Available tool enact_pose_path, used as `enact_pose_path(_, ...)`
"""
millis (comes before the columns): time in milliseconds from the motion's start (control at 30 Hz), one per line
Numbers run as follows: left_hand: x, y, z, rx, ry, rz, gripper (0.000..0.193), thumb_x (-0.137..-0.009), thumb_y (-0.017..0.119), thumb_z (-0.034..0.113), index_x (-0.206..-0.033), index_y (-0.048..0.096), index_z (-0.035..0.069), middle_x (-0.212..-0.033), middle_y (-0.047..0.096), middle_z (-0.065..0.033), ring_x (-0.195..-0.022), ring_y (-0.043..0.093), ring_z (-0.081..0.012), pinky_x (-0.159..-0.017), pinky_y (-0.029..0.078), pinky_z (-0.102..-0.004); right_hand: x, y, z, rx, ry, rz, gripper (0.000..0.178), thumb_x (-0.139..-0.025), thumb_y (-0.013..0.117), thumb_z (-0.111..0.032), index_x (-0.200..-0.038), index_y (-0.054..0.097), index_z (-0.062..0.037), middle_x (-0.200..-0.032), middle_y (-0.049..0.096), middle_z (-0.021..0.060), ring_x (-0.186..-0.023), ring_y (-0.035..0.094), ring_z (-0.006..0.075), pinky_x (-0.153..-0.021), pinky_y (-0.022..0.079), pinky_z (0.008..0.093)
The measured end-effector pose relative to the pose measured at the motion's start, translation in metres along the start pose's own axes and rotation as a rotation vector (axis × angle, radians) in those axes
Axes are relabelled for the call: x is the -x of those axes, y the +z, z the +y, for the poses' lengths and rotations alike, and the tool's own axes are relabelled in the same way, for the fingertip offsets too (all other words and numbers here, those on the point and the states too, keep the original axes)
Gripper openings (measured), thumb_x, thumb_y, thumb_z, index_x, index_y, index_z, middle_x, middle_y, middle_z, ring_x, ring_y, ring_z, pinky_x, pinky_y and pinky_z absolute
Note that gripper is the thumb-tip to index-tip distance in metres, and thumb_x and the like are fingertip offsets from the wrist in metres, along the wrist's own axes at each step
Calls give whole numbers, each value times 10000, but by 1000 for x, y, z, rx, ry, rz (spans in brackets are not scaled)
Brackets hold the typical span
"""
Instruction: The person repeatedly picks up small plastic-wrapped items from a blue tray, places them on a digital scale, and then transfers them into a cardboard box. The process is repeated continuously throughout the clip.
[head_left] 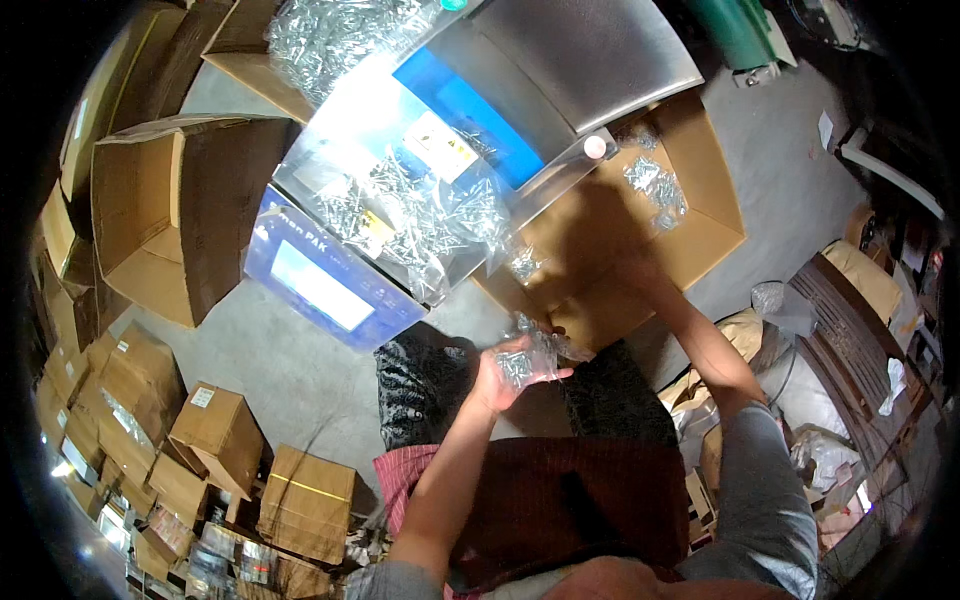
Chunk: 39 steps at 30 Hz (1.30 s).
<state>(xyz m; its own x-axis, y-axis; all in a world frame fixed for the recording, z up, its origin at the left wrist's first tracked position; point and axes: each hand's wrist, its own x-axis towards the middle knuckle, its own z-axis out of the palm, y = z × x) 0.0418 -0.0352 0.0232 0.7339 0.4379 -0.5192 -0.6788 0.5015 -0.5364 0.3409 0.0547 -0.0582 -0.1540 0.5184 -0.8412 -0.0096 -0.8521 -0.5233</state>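
My left hand (489, 384) is turned palm up above my knees, its fingers round a clear plastic bag of screws (518, 366). My right hand (632, 266) reaches into an open cardboard box (718, 185) at the right. Deep shadow there hides its fingers and anything in them. Small bags of screws (655, 190) lie on the far side of that box. Ahead of me, a metal machine tray (465, 268) holds a heap of clear bags of screws (385, 205), with a pale label among them.
A blue-framed screen panel (325, 290) fronts the machine. Behind it, another carton holds many clear bags (335, 45). An open brown carton (150, 215) stands left, with stacked closed cartons (215, 440) lower left. Slatted dark furniture (850, 340) and wrapped bundles are at the right.
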Motion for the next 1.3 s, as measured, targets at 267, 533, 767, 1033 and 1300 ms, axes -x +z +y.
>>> enact_pose_path(267,19,38,-8,-120,-45,55,436,-956,477,226,-1319,457,-15,-1322,523,-211,-1224,499,-398,-978,385,-715,135,90,-46,440,-169,-531,596,-925,617,-375,-1421,429,-103,-1286,577,98,-1140,560,180,-957,459,344)
enact_pose_path(533,62,73,-11,-318,7,142,518,-941,517,259,-1406,422,51,-1297,545,-158,-1178,546,-337,-992,407,-659,170,112,-100,762,-123,-209,336,-878,653,-213,-1166,644,-42,-934,684,64,-827,619,125,-750,500,314)
enact_pose_path(767,80,79,3,-459,-14,153,513,-940,535,263,-1406,441,69,-1258,587,-122,-1153,572,-297,-973,456,-605,152,104,-205,143,-149,3,288,-894,638,-164,-1150,624,-32,-927,643,27,-814,596,100,-688,489,276)
enact_pose_path(1033,86,82,-4,-415,-101,146,466,-962,512,247,-1335,470,-29,-1255,579,-175,-1152,566,-341,-979,438,-643,154,129,-140,497,-200,-400,584,-898,657,-229,-1405,427,-51,-1235,610,101,-1014,628,234,-901,499,382)
enact_pose_path(1300,79,76,-4,-389,-164,265,413,-960,523,226,-1277,487,-36,-1198,587,-165,-1114,571,-320,-936,473,-652,169,157,-109,1055,-121,-155,259,-816,614,-267,-984,657,-75,-973,675,191,-911,644,389,-802,509,465)
